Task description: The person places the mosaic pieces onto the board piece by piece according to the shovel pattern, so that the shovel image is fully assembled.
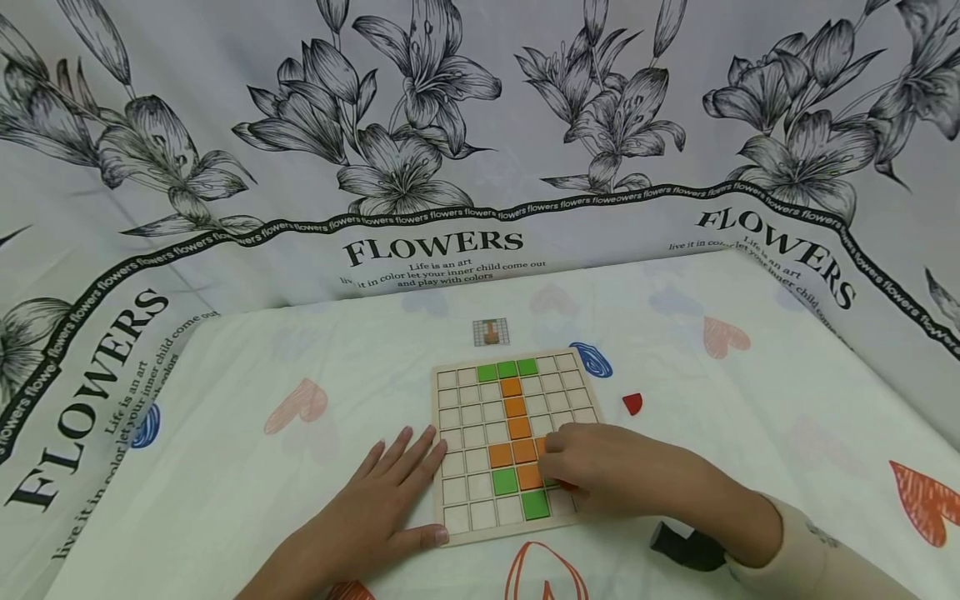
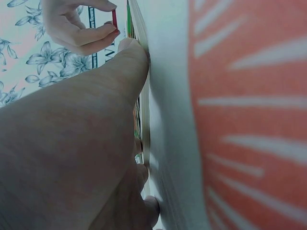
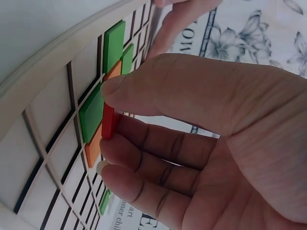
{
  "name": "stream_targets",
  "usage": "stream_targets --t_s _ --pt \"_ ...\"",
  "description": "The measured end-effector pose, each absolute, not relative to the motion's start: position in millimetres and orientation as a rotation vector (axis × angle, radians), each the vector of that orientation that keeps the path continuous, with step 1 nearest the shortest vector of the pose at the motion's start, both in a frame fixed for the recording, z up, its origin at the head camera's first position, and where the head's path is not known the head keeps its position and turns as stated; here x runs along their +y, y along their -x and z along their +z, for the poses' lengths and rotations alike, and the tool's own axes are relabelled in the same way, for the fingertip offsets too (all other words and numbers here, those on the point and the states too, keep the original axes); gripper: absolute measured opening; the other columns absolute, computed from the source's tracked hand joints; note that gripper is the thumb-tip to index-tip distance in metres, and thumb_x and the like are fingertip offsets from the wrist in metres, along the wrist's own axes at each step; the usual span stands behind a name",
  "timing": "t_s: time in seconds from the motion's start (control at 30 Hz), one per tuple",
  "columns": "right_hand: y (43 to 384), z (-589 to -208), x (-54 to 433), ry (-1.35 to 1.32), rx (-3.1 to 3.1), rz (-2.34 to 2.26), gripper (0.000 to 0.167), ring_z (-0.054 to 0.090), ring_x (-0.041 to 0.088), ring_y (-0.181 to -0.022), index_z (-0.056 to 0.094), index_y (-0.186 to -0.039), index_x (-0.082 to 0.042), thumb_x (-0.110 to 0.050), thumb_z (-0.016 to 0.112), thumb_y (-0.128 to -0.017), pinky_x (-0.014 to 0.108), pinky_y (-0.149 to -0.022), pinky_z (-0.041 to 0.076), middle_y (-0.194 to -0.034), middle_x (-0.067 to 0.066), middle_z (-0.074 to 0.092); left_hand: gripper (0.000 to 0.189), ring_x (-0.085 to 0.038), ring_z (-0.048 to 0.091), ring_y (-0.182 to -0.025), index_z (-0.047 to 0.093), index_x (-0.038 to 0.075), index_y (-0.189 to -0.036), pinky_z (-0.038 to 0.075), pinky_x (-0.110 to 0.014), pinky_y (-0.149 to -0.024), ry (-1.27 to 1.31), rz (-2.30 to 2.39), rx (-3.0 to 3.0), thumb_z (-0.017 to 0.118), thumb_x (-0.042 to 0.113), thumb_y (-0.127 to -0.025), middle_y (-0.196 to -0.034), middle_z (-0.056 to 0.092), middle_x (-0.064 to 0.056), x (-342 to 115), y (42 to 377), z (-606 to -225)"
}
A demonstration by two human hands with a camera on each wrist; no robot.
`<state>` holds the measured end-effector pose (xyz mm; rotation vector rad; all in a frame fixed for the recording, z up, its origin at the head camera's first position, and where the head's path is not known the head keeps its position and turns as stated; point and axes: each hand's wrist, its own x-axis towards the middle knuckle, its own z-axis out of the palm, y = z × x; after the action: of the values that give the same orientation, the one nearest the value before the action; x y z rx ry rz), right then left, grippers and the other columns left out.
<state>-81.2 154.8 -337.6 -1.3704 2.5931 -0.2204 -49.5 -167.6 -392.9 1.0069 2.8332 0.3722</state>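
Note:
A wooden grid board [image 1: 478,461] lies on the cloth. Green tiles [image 1: 507,369] form a short row at its far edge, and orange tiles [image 1: 518,427] run in a column down the middle, with more green near the front. My left hand [image 1: 390,492] lies spread at the board's left side, its fingertips and thumb at the rim. Over the right half, my right hand [image 1: 596,467] pinches a thin red tile [image 3: 108,122] between thumb and fingers. The right wrist view has this tile on edge, close over a green tile [image 3: 91,112]. In the head view the hand hides that part of the board.
Beyond the board's far edge lies a small picture card [image 1: 491,332] with a gridded pattern. A black object [image 1: 688,547] sits below the right wrist. The white cloth [image 1: 360,350] bears printed hearts, and a flower-printed curtain [image 1: 450,183] stands behind.

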Motion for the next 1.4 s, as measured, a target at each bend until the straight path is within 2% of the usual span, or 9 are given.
stream_targets --t_s 0.2,0.43,0.7,0.9,1.4 --pt "80 -340 144 1.48 2.578 -0.208 0.012 0.047 0.006 -0.075 0.07 -0.092 -0.02 -0.009 0.075 -0.089 0.017 -0.067 0.043 -0.081 -0.012 0.054 0.088 -0.036 0.013 -0.151 0.027 0.013 -0.16 0.019 -0.061 -0.115 -1.014 0.364 2.841 0.043 0.07 -0.095 -0.166 0.018 -0.008 -168 50 -394" --pt "77 -339 129 1.575 2.552 -0.167 0.012 0.042 0.005 -0.071 0.068 -0.088 -0.021 -0.012 0.076 -0.088 0.016 -0.06 0.036 -0.076 -0.012 0.045 0.088 -0.036 0.013 -0.151 0.026 0.013 -0.16 0.019 -0.061 -0.115 -1.009 0.36 2.834 0.042 0.071 -0.095 -0.166 0.017 -0.007 -168 50 -393" --pt "75 -338 115 1.637 2.51 -0.144 0.013 0.039 0.003 -0.067 0.068 -0.084 -0.02 -0.012 0.077 -0.087 0.014 -0.059 0.034 -0.073 -0.012 0.044 0.088 -0.035 0.013 -0.151 0.027 0.013 -0.16 0.02 -0.061 -0.115 -1.013 0.359 2.842 0.043 0.07 -0.095 -0.166 0.018 -0.007 -168 50 -393" --pt "74 -339 107 1.747 2.5 -0.131 0.012 0.036 0.002 -0.067 0.068 -0.082 -0.019 -0.01 0.074 -0.088 0.012 -0.059 0.03 -0.074 -0.011 0.042 0.088 -0.036 0.014 -0.151 0.027 0.013 -0.16 0.02 -0.061 -0.115 -1.016 0.36 2.843 0.043 0.07 -0.096 -0.166 0.018 -0.007 -168 50 -393" --pt "73 -346 97 1.777 2.507 0.016 0.008 0.04 0.001 -0.068 0.071 -0.088 -0.021 -0.015 0.077 -0.087 0.011 -0.058 0.033 -0.078 -0.012 0.049 0.088 -0.036 0.014 -0.151 0.027 0.012 -0.16 0.02 -0.061 -0.115 -1.019 0.351 2.844 0.043 0.07 -0.095 -0.166 0.018 -0.008 -168 50 -392"
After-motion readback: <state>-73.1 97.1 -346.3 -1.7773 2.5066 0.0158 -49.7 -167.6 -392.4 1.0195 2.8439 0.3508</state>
